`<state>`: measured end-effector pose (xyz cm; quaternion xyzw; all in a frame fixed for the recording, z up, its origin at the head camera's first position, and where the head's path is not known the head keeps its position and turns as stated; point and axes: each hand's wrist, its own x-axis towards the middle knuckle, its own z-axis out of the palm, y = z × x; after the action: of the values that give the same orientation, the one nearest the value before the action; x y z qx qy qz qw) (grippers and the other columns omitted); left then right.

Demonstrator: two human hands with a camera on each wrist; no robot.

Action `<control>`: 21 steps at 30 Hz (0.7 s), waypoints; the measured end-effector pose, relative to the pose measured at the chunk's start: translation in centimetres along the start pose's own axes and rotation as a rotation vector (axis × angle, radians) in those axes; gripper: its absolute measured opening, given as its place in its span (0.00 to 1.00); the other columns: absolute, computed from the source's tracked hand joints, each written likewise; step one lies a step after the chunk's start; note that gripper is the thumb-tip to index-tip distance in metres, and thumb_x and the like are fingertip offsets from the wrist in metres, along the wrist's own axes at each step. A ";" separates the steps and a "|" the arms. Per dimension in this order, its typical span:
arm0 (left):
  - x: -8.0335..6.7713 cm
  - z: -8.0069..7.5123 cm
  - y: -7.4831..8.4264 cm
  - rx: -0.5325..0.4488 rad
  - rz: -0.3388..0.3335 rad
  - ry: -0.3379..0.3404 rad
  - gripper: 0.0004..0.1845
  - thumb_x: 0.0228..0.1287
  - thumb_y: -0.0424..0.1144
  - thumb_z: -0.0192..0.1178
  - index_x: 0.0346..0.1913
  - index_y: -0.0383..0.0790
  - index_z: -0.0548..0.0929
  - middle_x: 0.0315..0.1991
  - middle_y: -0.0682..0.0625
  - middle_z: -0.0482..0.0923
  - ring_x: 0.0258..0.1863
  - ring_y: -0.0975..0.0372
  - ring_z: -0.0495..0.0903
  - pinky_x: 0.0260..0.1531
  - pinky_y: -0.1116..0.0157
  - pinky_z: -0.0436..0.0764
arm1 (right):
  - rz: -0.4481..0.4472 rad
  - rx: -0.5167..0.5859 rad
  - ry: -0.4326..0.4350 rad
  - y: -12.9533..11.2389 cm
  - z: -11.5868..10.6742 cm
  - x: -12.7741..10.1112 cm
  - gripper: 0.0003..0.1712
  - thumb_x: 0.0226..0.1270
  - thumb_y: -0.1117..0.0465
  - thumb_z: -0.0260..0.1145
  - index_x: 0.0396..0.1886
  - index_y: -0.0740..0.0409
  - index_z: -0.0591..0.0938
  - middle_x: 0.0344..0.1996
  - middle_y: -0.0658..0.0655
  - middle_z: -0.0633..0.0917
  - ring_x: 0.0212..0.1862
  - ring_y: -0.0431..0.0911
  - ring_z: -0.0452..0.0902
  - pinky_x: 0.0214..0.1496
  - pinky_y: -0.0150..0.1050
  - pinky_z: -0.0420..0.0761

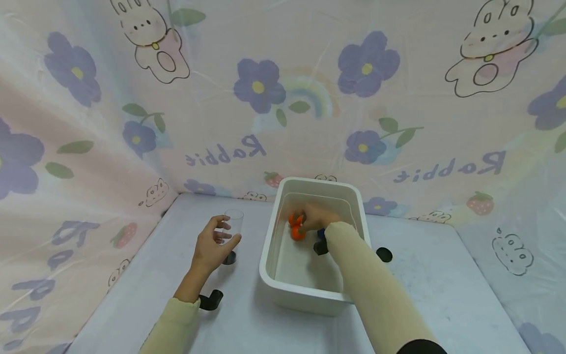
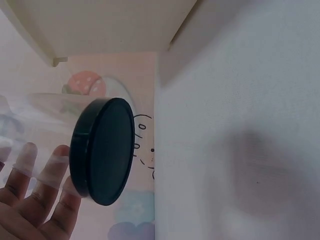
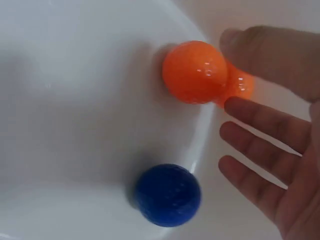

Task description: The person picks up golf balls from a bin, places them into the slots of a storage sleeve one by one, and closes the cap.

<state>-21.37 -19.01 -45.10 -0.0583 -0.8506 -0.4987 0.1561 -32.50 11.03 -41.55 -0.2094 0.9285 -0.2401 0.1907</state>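
Observation:
My left hand (image 1: 211,248) grips a clear cylindrical jar (image 1: 235,223) above the table, left of the white tub (image 1: 269,265). The jar's black round end (image 2: 111,152) points down toward the table. Inside the tub, my right hand (image 1: 316,217) reaches low with thumb and fingers apart. Two orange balls (image 3: 194,72) touch or overlap in the right wrist view; the farther one lies between thumb and forefinger, and contact with the skin is unclear. A dark blue ball (image 3: 168,195) rests on the tub floor, mostly hidden by the right wrist in the head view.
A black disc or hole (image 1: 383,254) shows on the white table (image 1: 424,290), right of the tub. A printed rabbit-and-flower sheet (image 1: 305,132) rises behind the table and along both sides. The tub's raised walls surround the balls.

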 end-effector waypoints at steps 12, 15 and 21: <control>0.1 0.1 -0.1 0.017 -0.013 -0.009 0.27 0.54 0.44 0.70 0.57 0.51 0.73 0.45 0.49 0.77 0.40 0.55 0.83 0.39 0.59 0.79 | 0.042 0.080 0.036 2.3 1.2 0.9 0.21 0.45 0.63 0.77 0.43 0.48 0.88 0.41 0.55 0.85 0.32 0.45 0.78 0.35 0.35 0.78; 0.2 0.1 -0.2 0.020 -0.013 -0.009 0.27 0.54 0.44 0.70 0.57 0.51 0.73 0.45 0.49 0.77 0.40 0.56 0.83 0.39 0.59 0.79 | 0.053 0.101 0.030 2.3 1.3 1.0 0.21 0.45 0.64 0.77 0.43 0.48 0.88 0.40 0.54 0.85 0.34 0.45 0.78 0.36 0.35 0.78; 0.3 0.3 -0.5 0.029 -0.014 -0.014 0.28 0.54 0.44 0.70 0.57 0.51 0.73 0.45 0.49 0.77 0.40 0.55 0.83 0.37 0.61 0.79 | 0.059 0.095 0.013 2.7 1.5 1.4 0.23 0.45 0.67 0.75 0.45 0.47 0.88 0.37 0.51 0.84 0.39 0.47 0.75 0.39 0.36 0.76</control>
<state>-21.86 -18.98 -45.58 -0.0538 -0.8593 -0.4868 0.1475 -33.80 11.94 -44.48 -0.1711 0.9231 -0.2794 0.2013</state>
